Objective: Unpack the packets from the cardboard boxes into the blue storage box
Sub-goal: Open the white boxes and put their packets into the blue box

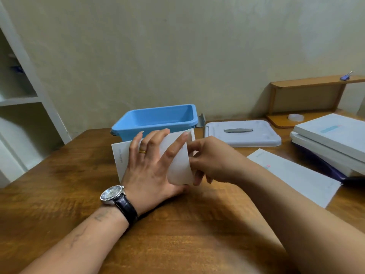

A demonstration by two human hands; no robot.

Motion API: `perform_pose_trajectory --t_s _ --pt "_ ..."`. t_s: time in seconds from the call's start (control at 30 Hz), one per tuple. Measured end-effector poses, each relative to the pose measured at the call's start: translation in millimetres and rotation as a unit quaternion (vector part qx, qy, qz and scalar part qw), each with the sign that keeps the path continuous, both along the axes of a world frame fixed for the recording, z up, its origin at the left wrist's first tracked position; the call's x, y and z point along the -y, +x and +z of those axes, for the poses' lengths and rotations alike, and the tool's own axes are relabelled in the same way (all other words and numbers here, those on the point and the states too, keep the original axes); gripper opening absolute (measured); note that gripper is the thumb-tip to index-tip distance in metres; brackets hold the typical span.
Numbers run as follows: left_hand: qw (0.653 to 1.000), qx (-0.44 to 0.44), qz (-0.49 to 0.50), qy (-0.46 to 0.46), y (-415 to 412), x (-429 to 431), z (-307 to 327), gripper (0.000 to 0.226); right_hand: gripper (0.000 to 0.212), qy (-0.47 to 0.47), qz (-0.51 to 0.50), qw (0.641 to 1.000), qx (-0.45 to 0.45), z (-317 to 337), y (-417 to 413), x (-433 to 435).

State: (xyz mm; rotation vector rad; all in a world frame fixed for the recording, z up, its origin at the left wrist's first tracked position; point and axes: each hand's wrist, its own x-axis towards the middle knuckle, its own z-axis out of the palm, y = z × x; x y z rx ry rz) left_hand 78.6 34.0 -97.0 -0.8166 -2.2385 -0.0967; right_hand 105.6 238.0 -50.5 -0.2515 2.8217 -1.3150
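I see my left hand point(150, 171) and right hand point(207, 161) both grasping a white cardboard box point(177, 165) before the blue storage box point(158, 120) on the counter point(177, 234).

On the worktop point(59, 186) in front of you, the storage box point(158, 119) stands toward the back, near the wall. Its lid point(243, 133) lies flat just to its right. A cardboard box point(122, 157) sits just before the storage box, between your hands. To your right lies a flat sheet point(296, 175), and beyond it, at the right edge, more boxes point(331, 139) are stacked. A shelf unit point(23, 99) stands off to your left.
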Motion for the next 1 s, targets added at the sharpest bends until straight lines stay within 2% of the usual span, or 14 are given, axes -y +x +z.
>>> perform_pose_trajectory --t_s 0.1,0.2,0.27,0.4,0.47,0.57,0.67,0.77,0.9,1.0 --pt "1.000 -0.015 0.021 0.002 0 2 -3 0.121 0.015 -0.044 -0.069 0.995 -0.049 -15 4 3" --pt "0.999 -0.024 0.028 -0.006 0 0 -6 0.117 0.015 -0.024 -0.097 0.992 -0.077 -23 3 -2" --pt "0.999 -0.027 0.025 -0.005 0 0 -8 0.114 0.019 -0.042 -0.084 0.994 -0.053 -25 2 -4" --pt "1.000 -0.021 0.016 -0.006 -2 0 -8 0.113 0.029 -0.201 -0.055 0.978 0.027 -25 4 -8" --pt "1.000 -0.024 0.007 -0.005 -2 -2 -8 0.110 0.031 -0.179 -0.030 0.983 0.024 -27 5 -7" --pt "1.000 -0.028 0.004 -0.003 -1 -4 -8 0.106 0.034 -0.069 -0.012 0.996 -0.054 -31 9 0" --pt "0.999 -0.032 0.009 -0.002 0 -3 -8 0.107 0.034 -0.004 -0.048 0.989 -0.139 -34 9 7" --pt "0.999 -0.031 0.013 -0.002 0 -3 -9 0.110 0.031 0.016 -0.081 0.981 -0.173 -37 10 6" --pt "0.999 -0.035 -0.002 -0.006 1 -4 -9 0.107 0.026 0.008 -0.067 0.987 -0.145 -38 6 0" --pt "0.999 -0.038 -0.016 -0.007 2 -3 -9 0.104 0.026 -0.064 -0.030 0.995 -0.074 -40 0 -4"
